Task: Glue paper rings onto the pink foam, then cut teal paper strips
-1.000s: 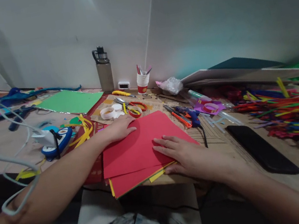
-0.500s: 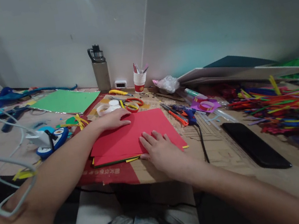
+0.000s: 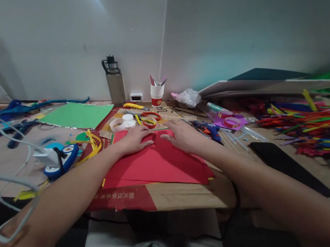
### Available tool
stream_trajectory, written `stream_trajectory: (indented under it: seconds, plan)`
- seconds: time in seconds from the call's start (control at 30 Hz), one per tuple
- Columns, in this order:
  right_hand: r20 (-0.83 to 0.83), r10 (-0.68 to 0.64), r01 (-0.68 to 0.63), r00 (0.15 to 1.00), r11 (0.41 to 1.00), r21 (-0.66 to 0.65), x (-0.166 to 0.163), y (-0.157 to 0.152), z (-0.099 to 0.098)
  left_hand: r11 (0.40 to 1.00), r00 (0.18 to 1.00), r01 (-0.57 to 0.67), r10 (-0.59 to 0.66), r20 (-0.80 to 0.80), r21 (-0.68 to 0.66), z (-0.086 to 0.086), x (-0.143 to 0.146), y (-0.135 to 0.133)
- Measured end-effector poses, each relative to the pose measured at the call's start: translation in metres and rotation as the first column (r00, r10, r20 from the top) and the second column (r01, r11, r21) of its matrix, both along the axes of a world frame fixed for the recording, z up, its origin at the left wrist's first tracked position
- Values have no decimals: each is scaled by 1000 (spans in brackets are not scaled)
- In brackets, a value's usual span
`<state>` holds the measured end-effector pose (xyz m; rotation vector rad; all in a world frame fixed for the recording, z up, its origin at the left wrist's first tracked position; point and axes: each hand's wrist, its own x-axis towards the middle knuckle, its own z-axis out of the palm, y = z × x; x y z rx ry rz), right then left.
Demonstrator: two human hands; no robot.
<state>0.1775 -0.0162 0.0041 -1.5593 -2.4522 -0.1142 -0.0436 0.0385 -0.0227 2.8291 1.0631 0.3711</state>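
Note:
A stack of red paper sheets (image 3: 156, 165) lies near the table's front edge, its sheets slightly fanned, with thin yellow edges showing beneath. My left hand (image 3: 136, 139) rests flat on its upper left part, fingers stretched out. At the upper right of the stack is my right hand (image 3: 181, 135), fingers extended forward over the far edge. Neither hand grips anything. Just beyond the paper are red-handled scissors (image 3: 152, 116), white tape rolls (image 3: 119, 125) and a yellow utility knife (image 3: 133, 106). A glue gun (image 3: 213, 132), partly hidden, sits beside my right wrist.
Left of the stack are a green sheet (image 3: 77, 115) and a blue power strip (image 3: 63, 162) with white cables. A bottle (image 3: 115, 83) and paper cups (image 3: 157, 94) stand by the wall. On the right lie a black phone (image 3: 289, 167) and several colourful pipe cleaners (image 3: 321, 121).
My right hand has moved from the stack's front right part to its far right edge. The red sheets have turned a little, their right corner now nearer me. My left hand stays on the paper.

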Motion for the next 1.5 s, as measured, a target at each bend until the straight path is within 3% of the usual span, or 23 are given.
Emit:
stream_trajectory:
  seconds: [0.1, 0.23, 0.37, 1.03, 1.2, 1.37, 1.5]
  plan:
    - [59, -6, 9, 998, 998, -58, 4, 26, -21, 999, 1000, -28, 28, -7, 18, -3, 2, -1]
    - [63, 17, -14, 998, 998, -58, 5, 31, -35, 996, 996, -86, 86, -2, 38, -5, 3, -3]
    - [96, -9, 12, 995, 999, -32, 6, 28, -31, 986, 987, -163, 163, 2, 43, -6, 5, -7]
    - [127, -70, 72, 989, 997, -11, 2, 12, -30, 980, 980, -200, 200, -4, 5, -4, 9, -24]
    - [79, -93, 93, 993, 996, 7, 7, 19, -36, 968, 968, -249, 249, 23, 12, -6, 10, -23]
    - [65, -154, 151, 986, 987, 56, 16, 29, -35, 975, 975, -222, 222, 15, -8, -7, 10, -23]
    - [12, -43, 42, 999, 995, 92, 16, 28, -36, 971, 970, -241, 241, -18, 2, -9, 10, -22]
